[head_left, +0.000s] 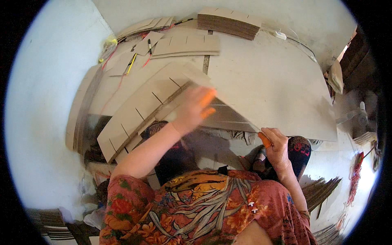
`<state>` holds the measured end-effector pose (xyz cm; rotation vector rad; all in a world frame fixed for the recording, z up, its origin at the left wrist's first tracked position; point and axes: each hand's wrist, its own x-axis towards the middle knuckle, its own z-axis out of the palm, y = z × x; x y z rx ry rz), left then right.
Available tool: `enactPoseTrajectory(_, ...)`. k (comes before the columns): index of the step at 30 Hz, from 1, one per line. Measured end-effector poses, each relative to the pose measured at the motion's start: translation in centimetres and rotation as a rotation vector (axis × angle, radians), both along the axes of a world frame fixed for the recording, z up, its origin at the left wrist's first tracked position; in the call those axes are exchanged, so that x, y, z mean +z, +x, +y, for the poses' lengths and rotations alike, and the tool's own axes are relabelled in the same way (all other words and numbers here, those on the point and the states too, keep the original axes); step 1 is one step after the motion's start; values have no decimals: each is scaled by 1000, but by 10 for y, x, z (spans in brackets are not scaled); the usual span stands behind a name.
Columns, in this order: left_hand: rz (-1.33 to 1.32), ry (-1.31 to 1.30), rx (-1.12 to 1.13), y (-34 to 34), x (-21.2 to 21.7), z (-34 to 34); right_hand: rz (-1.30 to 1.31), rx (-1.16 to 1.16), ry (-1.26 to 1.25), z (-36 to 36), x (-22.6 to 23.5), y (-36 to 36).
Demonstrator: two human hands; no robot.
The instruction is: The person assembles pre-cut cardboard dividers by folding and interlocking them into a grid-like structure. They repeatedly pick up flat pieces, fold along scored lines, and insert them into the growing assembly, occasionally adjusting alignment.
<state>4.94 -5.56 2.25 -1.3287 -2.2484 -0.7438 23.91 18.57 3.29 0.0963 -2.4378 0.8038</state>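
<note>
Both hands are raised above the lap, at the near side of a broad pale work surface. From the lower left, the left forearm slants up and to the right; the right forearm comes from the lower right and leans inward, its wrist bent. Left hand reaches forward, its covered fingertips pointing right and slightly apart. Right hand is curled, thumb and fingers pinching the near right corner of a cardboard sheet, which lies between the hands, tilted, its shaded face toward the wearer.

Largest of the cardboard nearby is a slotted stack, lying aslant to the left of that sheet, with dark cuts along its upper face. Smaller are the orange finger covers on both hands, and smaller again a black marker near the back.

Motion blur softens the left hand, so whether it touches the sheet or the stack cannot be told, nor how its thumb is set. It also hides the place where sheet and stack meet. The right hand's fingertips are partly concealed behind the sheet's corner. Floral sleeves cover both upper arms, and the lower rim cuts off the garment.
</note>
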Motion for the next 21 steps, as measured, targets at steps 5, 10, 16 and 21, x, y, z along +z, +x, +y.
enactPoseTrajectory(5,-74,-358,816,-55,-46,-93,-167,-110,-250,6,9,11)
enactPoseTrajectory(10,-326,-533,720,-98,-51,-108,-156,-97,-216,0,3,9)
enactPoseTrajectory(16,-190,-624,666,-113,-41,-81,-126,-121,-252,2,12,11)
enactPoseTrajectory(21,-202,-528,699,-131,-31,-88,26,-72,-260,0,15,2)
